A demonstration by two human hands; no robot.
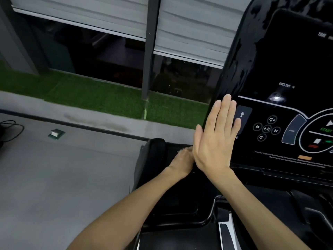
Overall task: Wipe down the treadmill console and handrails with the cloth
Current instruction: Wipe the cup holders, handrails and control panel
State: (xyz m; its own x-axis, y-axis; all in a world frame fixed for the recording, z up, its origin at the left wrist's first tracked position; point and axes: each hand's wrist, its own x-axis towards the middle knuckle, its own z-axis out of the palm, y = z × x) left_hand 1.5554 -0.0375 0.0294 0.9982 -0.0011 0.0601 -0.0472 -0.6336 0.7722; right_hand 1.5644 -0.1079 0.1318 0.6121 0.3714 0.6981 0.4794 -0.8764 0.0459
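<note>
The black treadmill console (281, 73) fills the right side, with a dark screen above and white button marks below. My right hand (216, 138) is held up flat with straight fingers over the console's left edge, its fingertips by the up-arrow key (243, 114). My left hand (182, 162) is lower, at the black tray and handrail end (155, 152) left of the console. Its fingers are hidden behind my right hand. No cloth shows in either hand or anywhere in view.
Grey floor (63, 177) spreads to the left, with a small green and white block (56, 134) and a black cable (10, 129) on it. A strip of green turf (108, 100) runs below dark windows with a grey post (149, 51).
</note>
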